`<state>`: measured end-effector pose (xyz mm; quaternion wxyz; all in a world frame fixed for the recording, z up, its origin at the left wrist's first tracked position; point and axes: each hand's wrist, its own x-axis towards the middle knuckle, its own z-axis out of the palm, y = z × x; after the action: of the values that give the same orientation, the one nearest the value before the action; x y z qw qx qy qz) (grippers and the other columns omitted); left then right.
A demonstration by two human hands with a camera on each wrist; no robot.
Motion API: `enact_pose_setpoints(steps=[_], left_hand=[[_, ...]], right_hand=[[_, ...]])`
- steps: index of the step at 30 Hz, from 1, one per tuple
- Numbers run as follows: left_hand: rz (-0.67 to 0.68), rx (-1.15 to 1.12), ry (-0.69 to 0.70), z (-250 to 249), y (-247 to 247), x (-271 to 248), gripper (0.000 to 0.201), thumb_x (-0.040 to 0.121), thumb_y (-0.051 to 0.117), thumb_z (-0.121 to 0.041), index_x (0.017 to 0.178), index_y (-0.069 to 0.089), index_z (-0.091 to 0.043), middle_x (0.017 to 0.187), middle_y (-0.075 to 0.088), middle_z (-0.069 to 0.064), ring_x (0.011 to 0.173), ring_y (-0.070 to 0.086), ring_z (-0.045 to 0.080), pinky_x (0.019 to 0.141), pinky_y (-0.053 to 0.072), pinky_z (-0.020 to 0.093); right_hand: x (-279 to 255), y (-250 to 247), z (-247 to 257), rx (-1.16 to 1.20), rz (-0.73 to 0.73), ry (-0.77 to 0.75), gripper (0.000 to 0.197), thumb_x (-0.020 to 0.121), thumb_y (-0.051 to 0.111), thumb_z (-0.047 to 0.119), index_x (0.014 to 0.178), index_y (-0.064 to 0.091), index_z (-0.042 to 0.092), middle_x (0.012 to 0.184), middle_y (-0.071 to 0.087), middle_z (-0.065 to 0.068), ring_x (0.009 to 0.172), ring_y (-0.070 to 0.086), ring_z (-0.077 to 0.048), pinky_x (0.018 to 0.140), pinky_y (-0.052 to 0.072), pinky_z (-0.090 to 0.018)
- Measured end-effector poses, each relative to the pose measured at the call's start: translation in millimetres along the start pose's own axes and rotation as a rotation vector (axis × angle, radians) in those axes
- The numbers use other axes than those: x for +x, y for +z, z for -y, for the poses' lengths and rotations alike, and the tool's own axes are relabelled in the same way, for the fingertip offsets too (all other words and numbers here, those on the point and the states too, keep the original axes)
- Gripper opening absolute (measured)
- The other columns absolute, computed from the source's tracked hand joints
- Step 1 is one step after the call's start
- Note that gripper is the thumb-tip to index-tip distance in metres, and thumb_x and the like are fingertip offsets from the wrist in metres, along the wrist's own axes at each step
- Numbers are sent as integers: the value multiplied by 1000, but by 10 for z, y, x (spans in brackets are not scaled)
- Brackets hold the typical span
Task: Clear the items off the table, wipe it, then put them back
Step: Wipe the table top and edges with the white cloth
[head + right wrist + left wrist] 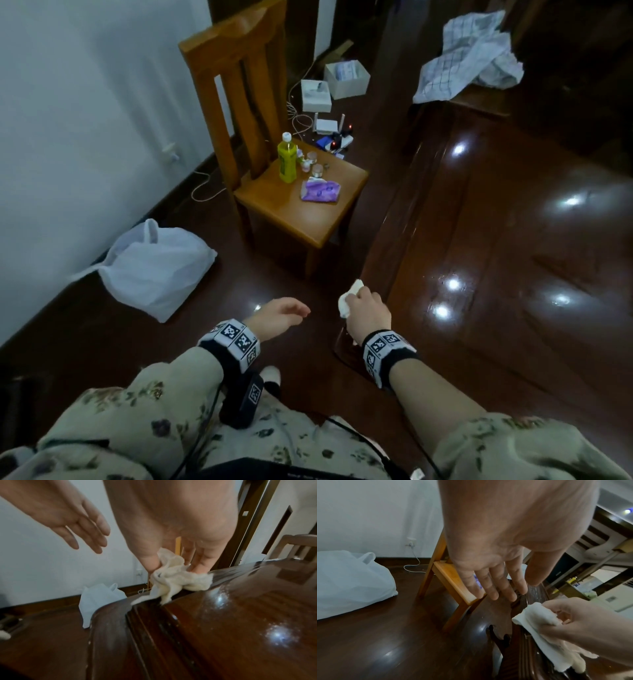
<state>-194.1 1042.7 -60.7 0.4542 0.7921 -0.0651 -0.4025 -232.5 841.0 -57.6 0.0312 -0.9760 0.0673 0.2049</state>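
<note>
White, soft cloth (173,580) was bunched in your right hand (366,310) at the glossy desk (496,240) edge; your left hand (279,317) hung relaxed, empty.

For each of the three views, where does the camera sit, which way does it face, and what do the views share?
Head: worn high, looking down at the table, chair and both sleeved forearms.
Left wrist: looks along the open left hand toward the chair; the right hand shows too.
Right wrist: looks along the right hand gripping the white cloth at the table edge.
Shared: all three show both hands, the cloth and the plastic bag.
</note>
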Motion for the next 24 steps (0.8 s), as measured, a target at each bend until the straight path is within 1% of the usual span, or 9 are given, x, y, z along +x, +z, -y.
enact_pose_setpoints(steps=[5, 9, 10, 13, 14, 16, 19, 22, 24], left_hand=[[81, 51, -8, 25, -26, 91, 22, 94, 55, -11, 112, 64, -19, 101, 61, -13, 100, 54, 1, 89, 37, 16], [134, 29, 2, -37, 85, 169, 20, 93, 56, -10, 108, 64, -20, 105, 63, -8, 106, 57, 8, 98, 42, 23], [139, 26, 11, -56, 115, 190, 20, 93, 56, -10, 109, 64, -19, 106, 63, -7, 106, 57, 8, 97, 42, 22], [120, 10, 35, -119, 181, 229, 23, 93, 56, -8, 113, 65, -13, 106, 64, -4, 104, 58, 8, 88, 41, 13], [112, -3, 33, -130, 193, 242, 22, 93, 56, -8, 112, 66, -12, 105, 65, -3, 103, 58, 8, 87, 41, 13], [109, -20, 26, -140, 197, 266, 21, 93, 56, -8, 110, 66, -14, 104, 65, -5, 102, 58, 7, 87, 41, 13], [92, -35, 13, -126, 129, 304, 16, 93, 57, -10, 103, 65, -19, 100, 65, -7, 100, 59, 6, 84, 41, 12], [71, -40, -25, -56, 22, 348, 13, 93, 59, -16, 93, 64, -27, 100, 66, -10, 102, 60, 6, 95, 42, 22], [55, -46, -48, -16, -49, 378, 16, 93, 59, -17, 89, 64, -31, 98, 66, -11, 103, 60, 7, 98, 42, 25]], right_hand=[[-108, 80, 163, -82, 53, -12, 34, 90, 55, 10, 124, 54, 13, 123, 49, -8, 112, 49, -28, 85, 48, -35], [-322, 173, 262, -119, 92, -47, 33, 91, 55, 10, 124, 54, 11, 124, 48, -10, 114, 48, -31, 85, 50, -38], [-368, 188, 272, -129, 104, -67, 32, 92, 55, 11, 124, 53, 10, 125, 47, -11, 114, 47, -32, 85, 49, -39], [-439, 204, 247, -147, 127, -131, 34, 93, 54, 14, 126, 52, 9, 125, 46, -13, 114, 47, -32, 85, 48, -40], [-433, 191, 226, -146, 135, -146, 35, 92, 55, 14, 127, 52, 10, 125, 46, -13, 113, 47, -32, 84, 48, -40], [-354, 135, 168, -133, 147, -158, 34, 92, 54, 14, 126, 53, 13, 123, 48, -12, 112, 48, -31, 84, 49, -40], [-69, -50, 4, -68, 123, -70, 32, 94, 49, 14, 124, 57, 18, 124, 50, -9, 114, 48, -29, 87, 49, -40], [224, -277, -173, -30, 105, 18, 31, 95, 46, 9, 121, 60, 18, 122, 52, -7, 112, 52, -28, 88, 48, -39], [337, -342, -236, -30, 87, 43, 32, 95, 46, 8, 121, 61, 18, 120, 53, -7, 111, 53, -28, 87, 49, -38]])
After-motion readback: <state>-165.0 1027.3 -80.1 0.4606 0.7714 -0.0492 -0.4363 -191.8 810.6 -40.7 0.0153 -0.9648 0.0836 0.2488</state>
